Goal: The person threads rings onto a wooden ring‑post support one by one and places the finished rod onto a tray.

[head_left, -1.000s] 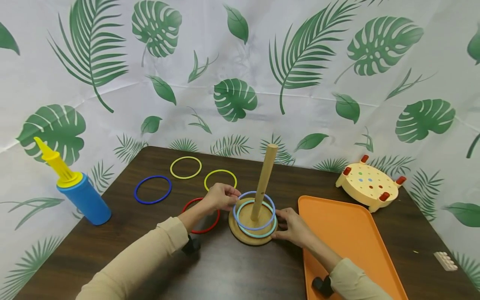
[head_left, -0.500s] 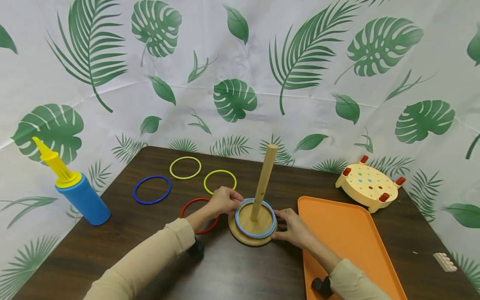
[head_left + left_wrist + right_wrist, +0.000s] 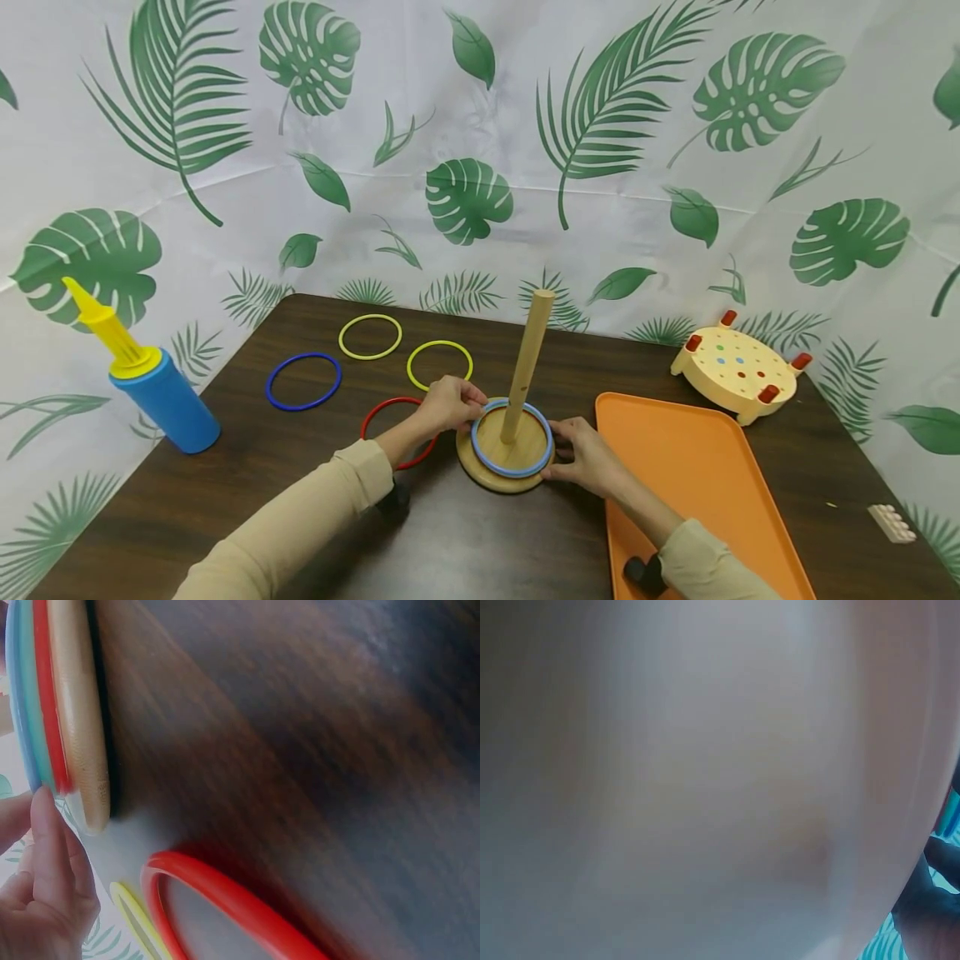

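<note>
A wooden ring stand [image 3: 529, 367] with an upright post on a round base stands mid-table in the head view. Around its post lies a light blue ring [image 3: 512, 474], flat on the stack. Seen edge-on in the left wrist view, a teal ring [image 3: 32, 727] and a red ring [image 3: 49, 705] lie beneath it, above the base [image 3: 81, 720]. My left hand [image 3: 450, 403] pinches the light blue ring at its left edge. At the opposite side, my right hand [image 3: 588, 457] holds the stand's edge between thumb and fingers. The right wrist view is mostly blocked by something pale and blurred.
To the left lie a loose red ring [image 3: 367, 418], a blue ring [image 3: 303, 407] and two yellow rings, one a bright yellow ring [image 3: 441, 342]. A blue-and-yellow pump [image 3: 168, 400] stands far left. An orange tray [image 3: 675, 442] and a pegged cream stool [image 3: 738, 371] are right.
The light blue ring has come down from a tilt onto the teal ring, lowered by my left hand. My right hand has stayed at the stand's edge.
</note>
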The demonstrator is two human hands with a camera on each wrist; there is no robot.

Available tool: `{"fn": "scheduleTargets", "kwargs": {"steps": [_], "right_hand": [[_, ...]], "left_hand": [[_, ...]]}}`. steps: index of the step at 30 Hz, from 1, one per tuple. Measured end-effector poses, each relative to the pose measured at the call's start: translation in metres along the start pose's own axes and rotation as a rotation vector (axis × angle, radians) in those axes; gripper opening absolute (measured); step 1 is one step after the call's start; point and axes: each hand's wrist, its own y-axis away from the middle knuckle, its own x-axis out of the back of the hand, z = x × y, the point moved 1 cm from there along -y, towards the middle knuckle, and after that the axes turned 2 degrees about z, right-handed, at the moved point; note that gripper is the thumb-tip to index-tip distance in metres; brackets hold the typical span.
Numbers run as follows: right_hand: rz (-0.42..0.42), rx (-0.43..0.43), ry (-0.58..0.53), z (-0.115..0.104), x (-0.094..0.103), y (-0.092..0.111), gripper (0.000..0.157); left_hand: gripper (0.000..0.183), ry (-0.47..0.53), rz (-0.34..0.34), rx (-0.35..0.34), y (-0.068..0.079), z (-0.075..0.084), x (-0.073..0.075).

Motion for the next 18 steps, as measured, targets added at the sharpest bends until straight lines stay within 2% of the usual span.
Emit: {"fn": "scheduleTargets", "kwargs": {"steps": [5, 9, 18], "right_hand": [[-0.002, 0.009, 0.003, 0.0, 0.0, 0.0, 0.066], [0.001, 0.005, 0.006, 0.0, 0.0, 0.001, 0.066], [-0.003, -0.013, -0.003, 0.001, -0.002, 0.0, 0.066]], "left_hand": [[0.01, 0.024, -0.006, -0.009, 0.0, -0.003, 0.0], [0.011, 0.052, -0.015, -0.008, 0.002, -0.007, 0.005], [0.016, 0.042, 0.016, 0.031, 0.007, -0.02, 0.045]]}}
